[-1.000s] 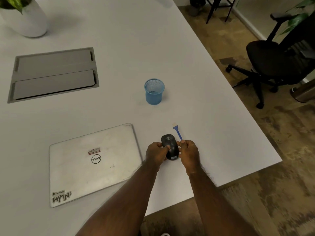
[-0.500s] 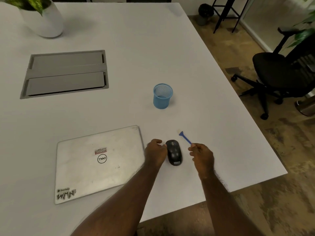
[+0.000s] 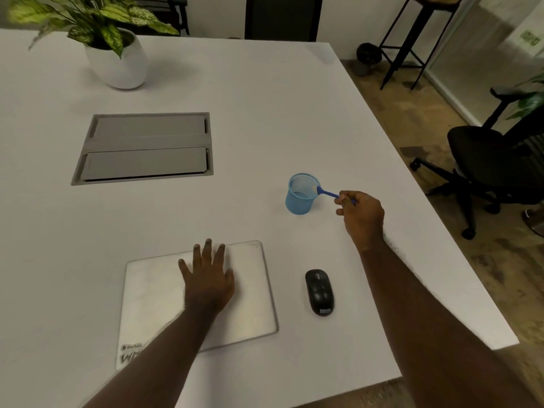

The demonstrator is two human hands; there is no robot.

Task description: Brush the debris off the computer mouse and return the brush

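Observation:
A black computer mouse (image 3: 320,291) lies alone on the white table (image 3: 265,119), near the front edge. My right hand (image 3: 361,214) pinches the handle of a small blue brush (image 3: 327,193). The brush's pale bristle end sits at the right rim of a blue mesh cup (image 3: 302,194). My left hand (image 3: 209,275) rests flat with fingers spread on a closed silver laptop (image 3: 253,290), left of the mouse.
A grey cable hatch (image 3: 145,147) is set into the table at the middle left. A potted plant in a white pot (image 3: 117,64) stands at the back left. Off the table's right edge stand a black office chair (image 3: 494,160) and a black stool (image 3: 412,39).
My right hand has carried the brush away from the mouse up to the blue cup. My left hand has let go of the mouse and moved left onto the laptop.

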